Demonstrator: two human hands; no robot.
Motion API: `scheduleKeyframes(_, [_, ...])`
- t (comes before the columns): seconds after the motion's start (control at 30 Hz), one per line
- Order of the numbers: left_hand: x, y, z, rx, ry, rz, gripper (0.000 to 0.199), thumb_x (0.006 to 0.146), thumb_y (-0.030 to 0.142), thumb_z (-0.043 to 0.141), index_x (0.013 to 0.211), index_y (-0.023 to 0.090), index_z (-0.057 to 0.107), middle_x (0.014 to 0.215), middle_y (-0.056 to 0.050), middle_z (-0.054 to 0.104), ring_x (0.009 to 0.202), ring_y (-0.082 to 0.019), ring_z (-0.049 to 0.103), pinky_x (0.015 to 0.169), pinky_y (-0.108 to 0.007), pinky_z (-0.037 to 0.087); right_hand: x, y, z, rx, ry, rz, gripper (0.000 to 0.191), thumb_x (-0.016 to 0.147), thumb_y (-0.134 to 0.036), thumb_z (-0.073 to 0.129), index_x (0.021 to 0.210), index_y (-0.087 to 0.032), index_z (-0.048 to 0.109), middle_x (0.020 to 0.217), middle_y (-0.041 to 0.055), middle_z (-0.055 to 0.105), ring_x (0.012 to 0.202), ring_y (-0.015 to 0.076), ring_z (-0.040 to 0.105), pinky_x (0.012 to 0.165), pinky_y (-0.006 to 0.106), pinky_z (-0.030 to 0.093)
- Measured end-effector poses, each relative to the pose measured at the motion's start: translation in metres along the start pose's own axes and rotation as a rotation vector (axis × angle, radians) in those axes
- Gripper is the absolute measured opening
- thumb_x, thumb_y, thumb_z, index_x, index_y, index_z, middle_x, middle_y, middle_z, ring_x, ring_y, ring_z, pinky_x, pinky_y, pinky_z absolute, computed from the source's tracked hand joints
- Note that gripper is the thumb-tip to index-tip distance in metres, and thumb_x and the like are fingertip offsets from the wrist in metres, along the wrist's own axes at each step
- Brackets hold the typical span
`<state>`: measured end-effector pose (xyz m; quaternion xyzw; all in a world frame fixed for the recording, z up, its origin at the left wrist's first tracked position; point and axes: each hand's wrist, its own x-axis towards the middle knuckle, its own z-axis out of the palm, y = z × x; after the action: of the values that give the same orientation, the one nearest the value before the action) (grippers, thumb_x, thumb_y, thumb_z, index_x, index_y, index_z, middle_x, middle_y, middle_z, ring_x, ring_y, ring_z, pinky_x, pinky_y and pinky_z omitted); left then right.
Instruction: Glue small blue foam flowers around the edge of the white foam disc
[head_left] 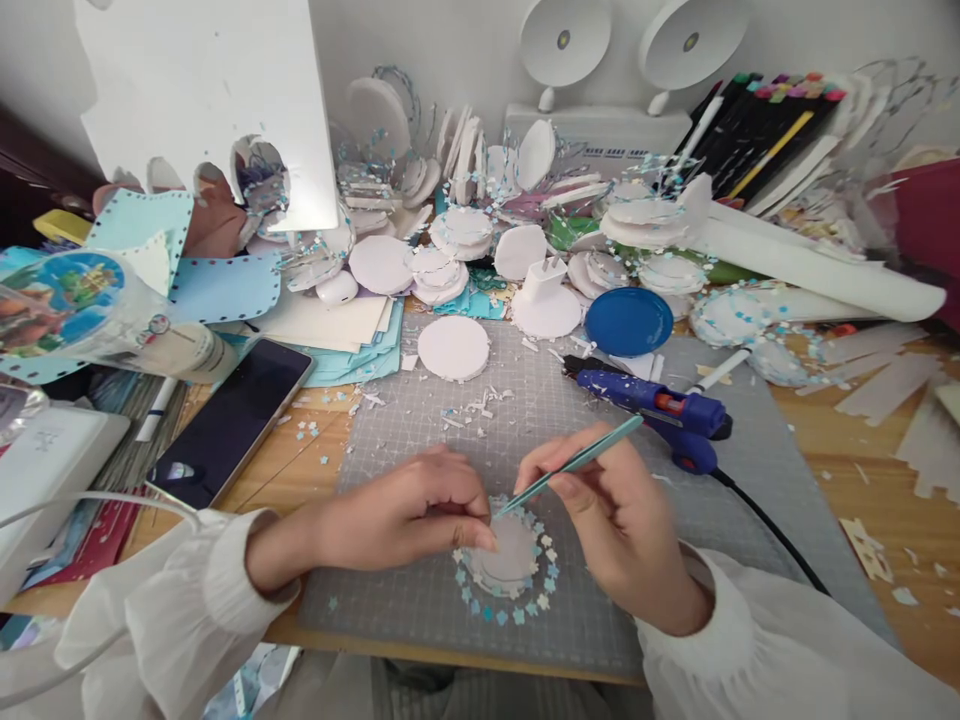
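Observation:
A round white disc (504, 562), ringed with small blue and white flowers (517, 617), lies near the front of the grey cutting mat (600, 610). Teal tweezers (592, 452) are held in my right hand (619, 520), their tips pointing down to the left at the disc's upper edge. My left hand (420, 510) rests at the disc's upper left, its thumb and fingers pinched together close to the tweezer tips. What lies between those fingers is too small to make out.
A blue glue gun (652, 400) with a black cable lies right of centre. Behind it are a blue lid (628, 321) and piles of white discs. A phone (232, 425) and a cup (67, 300) stand left; another white disc (453, 348) lies on the mat.

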<state>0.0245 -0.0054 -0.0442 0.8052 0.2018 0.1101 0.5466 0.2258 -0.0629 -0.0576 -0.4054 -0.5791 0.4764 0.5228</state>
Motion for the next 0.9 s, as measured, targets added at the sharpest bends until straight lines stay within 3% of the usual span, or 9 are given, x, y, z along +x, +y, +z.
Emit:
scheduleKeyframes(0.2, [0.0004,0.0014,-0.0003,0.013,0.004,0.002,0.033,0.094,0.038,0.051,0.07,0.014,0.053,0.065,0.002,0.053,0.067,-0.012,0.045,0.075,-0.025,0.034,0.0003,0.0008,0.0004,-0.038,0.006,-0.009,0.007,0.094,-0.016,0.045,0.094,-0.02,0.05,0.084,0.0031,0.063,0.075,0.0131,0.062,0.065,0.027,0.05])
scheduleKeyframes(0.57, [-0.0001,0.0009,0.0002,0.01,0.011,-0.002,0.022,0.089,0.023,0.06,0.07,0.014,0.053,0.065,0.003,0.052,0.068,-0.011,0.044,0.074,-0.023,0.033,0.0005,0.001,0.0004,-0.068,-0.002,-0.002,0.006,0.094,-0.017,0.045,0.094,-0.021,0.05,0.083,0.0029,0.063,0.074,0.0135,0.062,0.066,0.028,0.05])
scheduleKeyframes(0.9, [0.0015,0.0015,-0.0011,0.023,0.003,0.011,0.032,0.093,0.035,0.053,0.07,0.014,0.053,0.064,0.002,0.051,0.067,-0.012,0.044,0.073,-0.025,0.034,0.0022,0.0008,0.0008,-0.074,0.041,0.005,0.005,0.093,-0.019,0.047,0.094,-0.02,0.053,0.083,0.004,0.064,0.075,0.015,0.064,0.067,0.029,0.052])
